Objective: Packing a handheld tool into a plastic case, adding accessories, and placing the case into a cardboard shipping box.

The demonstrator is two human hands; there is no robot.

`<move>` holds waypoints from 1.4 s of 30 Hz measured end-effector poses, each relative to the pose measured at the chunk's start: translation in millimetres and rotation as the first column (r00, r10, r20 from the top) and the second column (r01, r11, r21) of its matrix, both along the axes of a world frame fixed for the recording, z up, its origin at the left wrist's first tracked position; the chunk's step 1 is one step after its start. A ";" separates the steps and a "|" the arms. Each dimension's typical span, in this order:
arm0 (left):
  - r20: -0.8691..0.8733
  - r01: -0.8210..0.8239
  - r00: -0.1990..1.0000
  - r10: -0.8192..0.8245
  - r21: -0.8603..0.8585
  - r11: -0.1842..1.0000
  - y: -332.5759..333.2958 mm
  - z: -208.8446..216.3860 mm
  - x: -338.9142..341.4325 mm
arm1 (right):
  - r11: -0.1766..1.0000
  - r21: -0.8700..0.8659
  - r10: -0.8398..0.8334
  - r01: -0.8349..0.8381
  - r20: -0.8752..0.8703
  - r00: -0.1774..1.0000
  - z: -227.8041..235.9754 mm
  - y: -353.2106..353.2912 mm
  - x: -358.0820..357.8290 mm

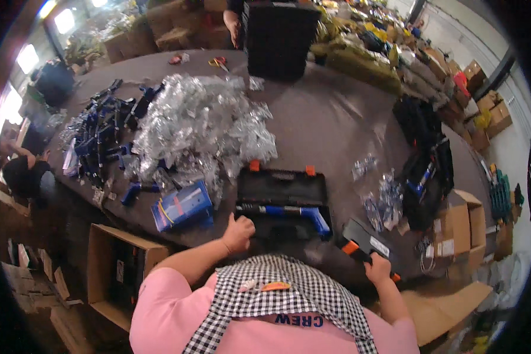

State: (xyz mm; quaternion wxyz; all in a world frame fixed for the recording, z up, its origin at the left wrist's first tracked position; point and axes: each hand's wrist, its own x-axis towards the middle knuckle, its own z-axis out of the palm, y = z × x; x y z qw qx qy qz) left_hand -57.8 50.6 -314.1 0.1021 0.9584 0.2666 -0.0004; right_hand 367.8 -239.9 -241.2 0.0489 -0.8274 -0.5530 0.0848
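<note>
An open black plastic case (282,187) with orange latches lies before me on the table. Inside it rests a blue and silver pistol-grip tool (292,212). My left hand (239,232) has its fingers curled at the case's near left corner, gripping the edge. To the right, my right hand (378,268) is closed on a second case (369,239), which is black and shut, with orange latches and a white label. That case lies tilted at the table's near edge. The undersides of both hands are hidden.
Clear plastic bags (200,118) are heaped left of centre beside a pile of dark blue tools (100,135). A blue box (183,206) lies nearer. Small bagged parts (384,200) and a black bag (422,147) are right. Cartons (97,265) flank me. A person's hand (232,29) is beside a tall black case (280,38).
</note>
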 end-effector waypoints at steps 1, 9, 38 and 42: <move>-0.009 0.018 1.000 -0.017 0.037 0.999 4.7 2.1 -1.9 | 0.998 -0.060 0.037 -0.034 0.054 0.998 -8.3 1.2 -2.7; 0.237 0.047 0.969 -0.071 0.103 0.994 13.3 60.8 14.1 | 0.860 -0.227 0.433 -0.456 -0.147 0.889 -92.7 75.1 -96.2; 0.546 -0.806 0.148 0.825 -0.417 0.420 14.9 4.6 -11.5 | 0.809 -0.284 -0.339 0.515 -0.941 0.014 -115.4 222.8 -57.8; -0.287 -0.701 0.251 0.924 -0.712 -0.031 36.1 8.3 -5.2 | 0.937 -0.189 -0.181 0.295 -0.982 -0.056 -123.0 216.8 -47.9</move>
